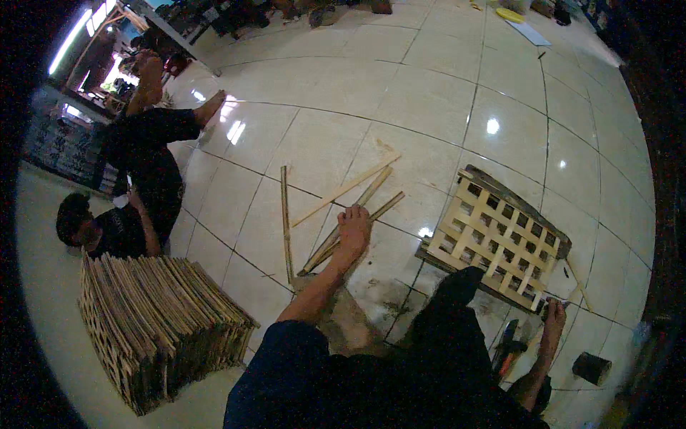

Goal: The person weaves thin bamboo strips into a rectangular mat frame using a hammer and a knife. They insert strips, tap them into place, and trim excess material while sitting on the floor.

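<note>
My left hand (354,227) reaches down to the floor, its fingers closed on flat bamboo strips (374,187) that fan out under it. A paler strip (336,194) and a separate upright-looking strip (286,225) lie beside them. To the right, a woven bamboo lattice panel (494,244) lies on a dark wooden board (511,187). My right hand (554,314) is at the panel's near right corner, fingers curled around a small dark thing I cannot make out. Tools with a dark and an orange part (509,350) lie left of that hand.
A tall stack of lattice panels (171,322) stands at the left. Behind it a person (136,193) in dark clothes lies on the tiled floor (414,107). A dark cylinder (592,368) is at the right; a thin stick (580,286) lies near the panel.
</note>
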The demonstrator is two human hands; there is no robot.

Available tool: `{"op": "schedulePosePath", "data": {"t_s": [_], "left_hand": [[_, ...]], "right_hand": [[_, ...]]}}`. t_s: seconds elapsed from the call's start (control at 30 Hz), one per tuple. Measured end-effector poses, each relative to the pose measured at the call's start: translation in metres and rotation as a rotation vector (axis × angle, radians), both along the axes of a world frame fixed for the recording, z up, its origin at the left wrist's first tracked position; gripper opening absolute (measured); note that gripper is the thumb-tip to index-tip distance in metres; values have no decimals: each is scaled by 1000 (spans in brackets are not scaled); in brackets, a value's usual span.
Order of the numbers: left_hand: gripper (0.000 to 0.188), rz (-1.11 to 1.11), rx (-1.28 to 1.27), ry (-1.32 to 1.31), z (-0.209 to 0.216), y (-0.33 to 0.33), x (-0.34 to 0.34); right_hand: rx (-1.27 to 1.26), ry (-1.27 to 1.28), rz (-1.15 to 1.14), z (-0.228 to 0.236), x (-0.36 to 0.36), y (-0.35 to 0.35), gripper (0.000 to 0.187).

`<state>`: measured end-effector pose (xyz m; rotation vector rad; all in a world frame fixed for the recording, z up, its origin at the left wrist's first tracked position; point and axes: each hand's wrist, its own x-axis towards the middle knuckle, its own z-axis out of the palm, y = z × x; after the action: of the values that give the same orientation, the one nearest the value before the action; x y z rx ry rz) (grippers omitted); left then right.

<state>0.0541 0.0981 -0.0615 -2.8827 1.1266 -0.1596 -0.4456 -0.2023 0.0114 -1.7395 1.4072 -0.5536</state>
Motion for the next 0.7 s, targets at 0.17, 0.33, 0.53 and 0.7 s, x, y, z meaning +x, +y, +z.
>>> {"op": "schedulePosePath", "data": {"t_s": [0.17,0.33,0.53,0.7], "left_hand": [[25,55,-95,327,28,2,-5],[41,-369,-665,365,66,-29,-28],[47,-826,-463,612,114,-109,-119],[44,-942,-444,740,139,-160,-161]], "right_hand": [[124,-38,-20,15,4,5,31],[42,-9,60,13,20,3,28],[169,-48,191,65,130,45,41],[69,-177,227,63,123,20,31]]}}
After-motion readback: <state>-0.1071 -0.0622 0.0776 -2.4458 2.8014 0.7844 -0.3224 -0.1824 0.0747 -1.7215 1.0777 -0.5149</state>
